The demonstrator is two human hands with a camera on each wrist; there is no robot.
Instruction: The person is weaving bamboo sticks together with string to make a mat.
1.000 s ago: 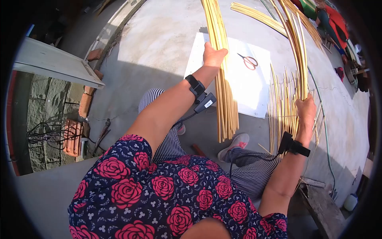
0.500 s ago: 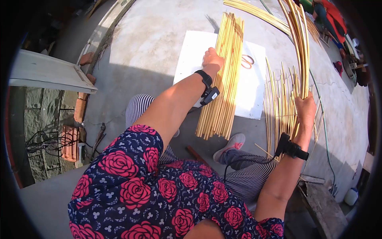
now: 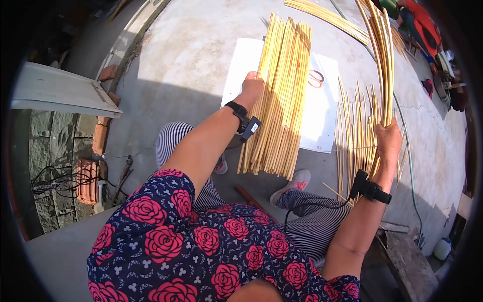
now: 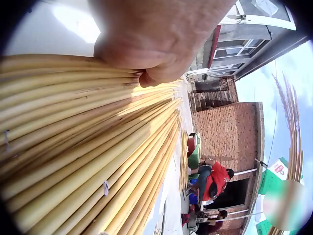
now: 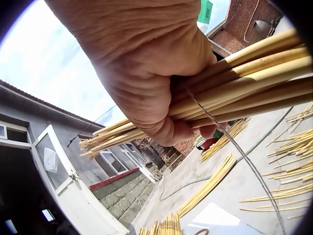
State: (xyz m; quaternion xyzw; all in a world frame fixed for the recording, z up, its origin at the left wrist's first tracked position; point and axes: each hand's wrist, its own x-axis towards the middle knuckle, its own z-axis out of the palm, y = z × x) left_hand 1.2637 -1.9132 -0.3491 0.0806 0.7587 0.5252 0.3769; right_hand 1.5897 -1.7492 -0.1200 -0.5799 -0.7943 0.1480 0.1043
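Observation:
A wide, flat row of yellow reed stalks (image 3: 284, 100) lies over a white board (image 3: 322, 121). My left hand (image 3: 250, 90) is at its left edge, thumb side against the stalks; in the left wrist view the fingers of that hand (image 4: 156, 44) curl over the edge stalks. My right hand (image 3: 388, 138) grips a thinner upright bundle (image 3: 385, 65) at its lower end. The right wrist view shows the fingers wrapped round those stalks (image 5: 244, 88), with a twisted string (image 5: 234, 144) across them. Scissors (image 3: 316, 79) lie on the board, right of the row.
Loose stalks (image 3: 354, 126) spread on the ground beside my right hand, and another bundle (image 3: 327, 19) lies farther off. A green hose (image 3: 410, 176) runs along the right. Wooden planks (image 3: 410, 256) are at the lower right. A person in red (image 4: 215, 181) sits in the background.
The stalks my left hand held as a narrow bundle now lie spread into a wide row. That hand has shifted left to the row's edge. My right hand still grips its bundle.

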